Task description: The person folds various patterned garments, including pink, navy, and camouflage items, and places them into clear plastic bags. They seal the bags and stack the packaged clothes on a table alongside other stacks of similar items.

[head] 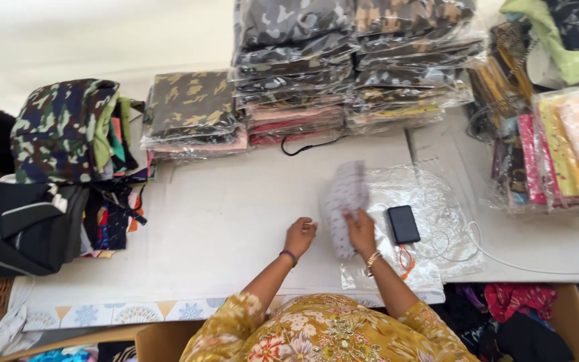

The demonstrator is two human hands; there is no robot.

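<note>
right hand [361,228] grips white patterned cloth [344,201] | left hand [299,236] loosely curled, empty, just left | cloth's long axis points away

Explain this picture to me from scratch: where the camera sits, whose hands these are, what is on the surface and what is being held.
There is no machine here. The single picture comes from a camera worn on a person's head, looking down at their own two bare hands over a pale table. The right hand grips a pale, patterned piece of folded fabric, blurred by motion. The left hand hovers beside it, fingers curled, holding nothing that I can see. To the right lie clear plastic bags with a small black device on top and a white cable trailing away. At the back stand stacks of bagged camouflage fabric. More folded fabrics sit left and right.
</note>
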